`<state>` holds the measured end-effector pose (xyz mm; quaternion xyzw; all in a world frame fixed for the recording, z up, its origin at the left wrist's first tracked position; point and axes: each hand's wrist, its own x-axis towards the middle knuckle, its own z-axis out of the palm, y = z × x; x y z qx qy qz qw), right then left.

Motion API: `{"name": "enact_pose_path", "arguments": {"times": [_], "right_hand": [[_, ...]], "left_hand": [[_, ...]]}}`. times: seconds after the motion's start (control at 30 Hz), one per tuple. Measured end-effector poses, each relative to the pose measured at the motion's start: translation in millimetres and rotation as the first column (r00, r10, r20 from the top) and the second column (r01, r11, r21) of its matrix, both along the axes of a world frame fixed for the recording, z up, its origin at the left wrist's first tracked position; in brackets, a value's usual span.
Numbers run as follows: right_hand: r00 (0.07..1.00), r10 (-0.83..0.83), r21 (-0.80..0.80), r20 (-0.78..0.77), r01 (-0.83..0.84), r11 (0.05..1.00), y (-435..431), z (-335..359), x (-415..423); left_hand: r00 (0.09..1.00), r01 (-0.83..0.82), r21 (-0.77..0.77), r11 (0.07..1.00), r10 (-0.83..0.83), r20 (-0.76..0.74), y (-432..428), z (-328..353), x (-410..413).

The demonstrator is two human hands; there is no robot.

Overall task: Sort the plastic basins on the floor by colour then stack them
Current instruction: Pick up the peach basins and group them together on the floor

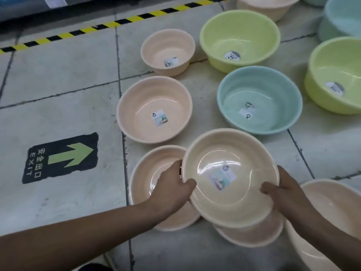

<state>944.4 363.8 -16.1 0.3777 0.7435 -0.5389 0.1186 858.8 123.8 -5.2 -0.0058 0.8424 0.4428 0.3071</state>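
Observation:
A peach basin (230,153) is lifted off the floor, gripped by its rim on both sides: my left hand (173,186) on its left edge, my right hand (283,190) on its right edge. It hangs tilted over two other peach basins, one at the left (144,173) and one below (252,233), both partly hidden. More peach basins lie further off: a middle one (136,102), a small one (154,44). A teal basin (230,89) and two yellow-green basins (240,22), (316,61) sit to the right.
A large peach basin (312,194) sits at the lower right beside my right arm. Another peach basin (267,4) and a pale blue basin (334,18) are at the top right. An exit arrow sign (60,157) marks the tiled floor; hazard tape (109,24) runs along the far edge.

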Motion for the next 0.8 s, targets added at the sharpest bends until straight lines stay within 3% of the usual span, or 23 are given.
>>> {"name": "enact_pose_path", "arguments": {"times": [0.27,0.43,0.57,0.67,0.8], "right_hand": [[0.97,-0.223,-0.049,0.093,0.228,0.972,12,-7,74],[0.964,-0.264,0.068,0.037,0.261,0.963,7,-18,86],[0.947,-0.319,0.065,0.033,0.317,0.946,14,-36,92],[0.927,-0.372,0.029,0.048,0.371,0.928,17,-46,95],[0.916,-0.401,0.018,0.028,0.4,0.916,25,-57,98]], "left_hand": [[0.977,0.204,0.001,0.979,-0.204,0.065,37,-24,32],[0.929,0.366,-0.05,0.929,-0.368,-0.044,45,-43,43],[0.913,0.389,-0.088,0.917,-0.397,-0.097,58,-55,44],[0.867,0.435,-0.244,0.867,-0.477,-0.148,71,-63,39],[0.708,0.489,-0.502,0.714,-0.66,-0.25,84,-70,26]]}}
